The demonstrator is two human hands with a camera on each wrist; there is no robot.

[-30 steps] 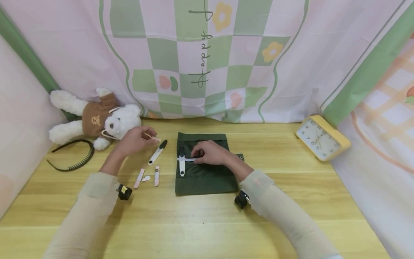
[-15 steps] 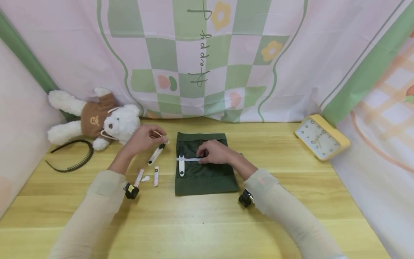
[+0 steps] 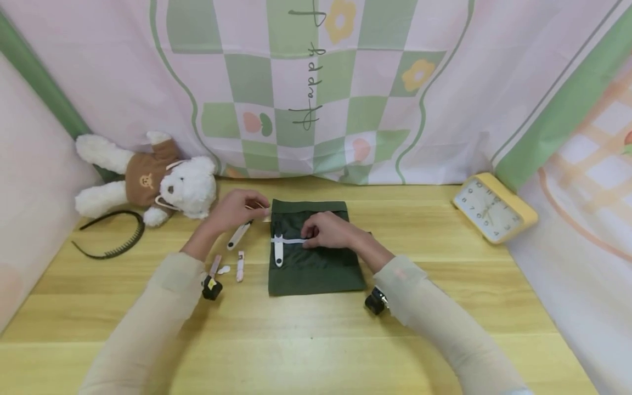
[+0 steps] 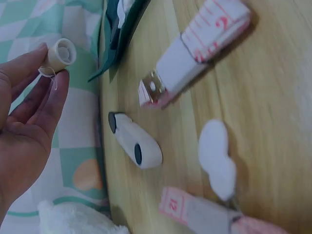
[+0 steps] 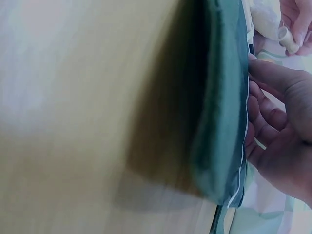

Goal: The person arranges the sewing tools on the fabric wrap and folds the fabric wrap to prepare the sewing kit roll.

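My left hand point(image 3: 237, 209) pinches a small cream thread spool point(image 4: 54, 57) between thumb and fingers, just left of a dark green fabric pouch point(image 3: 316, 282). A loose thread end hangs from the spool. On the pouch, my right hand point(image 3: 332, 231) pinches the white elastic band point(image 3: 294, 241) that crosses its middle; its fingertips are partly hidden in the head view. White-and-black thread snips point(image 3: 278, 255) sit under that band at the pouch's left side. A second pair of snips point(image 4: 135, 141) lies on the table below my left hand.
Two folded tape measures point(image 3: 240, 267) and a small white rounded piece point(image 4: 217, 158) lie left of the pouch. A white plush toy point(image 3: 190, 186) and a black headband point(image 3: 123, 249) are farther left. A yellow clock point(image 3: 494, 208) stands at the back right.
My left hand has moved right with the spool, from beside the loose snips to the pouch's left edge. My right hand has slid slightly right along the band.
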